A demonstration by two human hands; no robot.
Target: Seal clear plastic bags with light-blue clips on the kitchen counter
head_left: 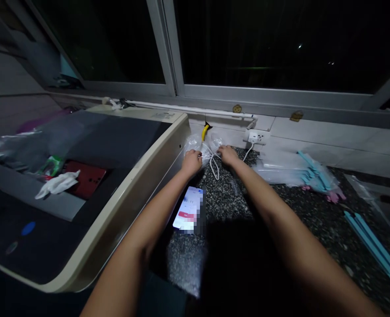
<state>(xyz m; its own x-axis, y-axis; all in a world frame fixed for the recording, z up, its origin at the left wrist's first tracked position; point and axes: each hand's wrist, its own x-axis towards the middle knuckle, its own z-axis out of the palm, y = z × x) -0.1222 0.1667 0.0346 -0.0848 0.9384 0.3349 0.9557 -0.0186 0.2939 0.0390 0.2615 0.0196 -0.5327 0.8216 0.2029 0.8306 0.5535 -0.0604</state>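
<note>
Toward the back of the dark speckled counter, my left hand (192, 162) is closed with its fingertips on a white cable (215, 169). My right hand (228, 155), also closed, pinches the same cable a little to the right. Between the hands the cable crosses and hangs in a loop. Behind and around them lies a crumpled clear plastic bag (194, 141), partly hidden by my fingers. A white charger (253, 136) sits in the wall socket with a white cable running down from it. Below my left hand rests a phone (187, 209) with a lit screen.
At left stands a dark-topped washing machine (158, 154) bearing a red box-like item (86, 178), a white tissue (58, 184) and plastic wrap. On the right are plastic sleeves (270, 171) and light-blue strips (373, 246). A yellow hose (204, 132) emerges from the tiled wall under the window.
</note>
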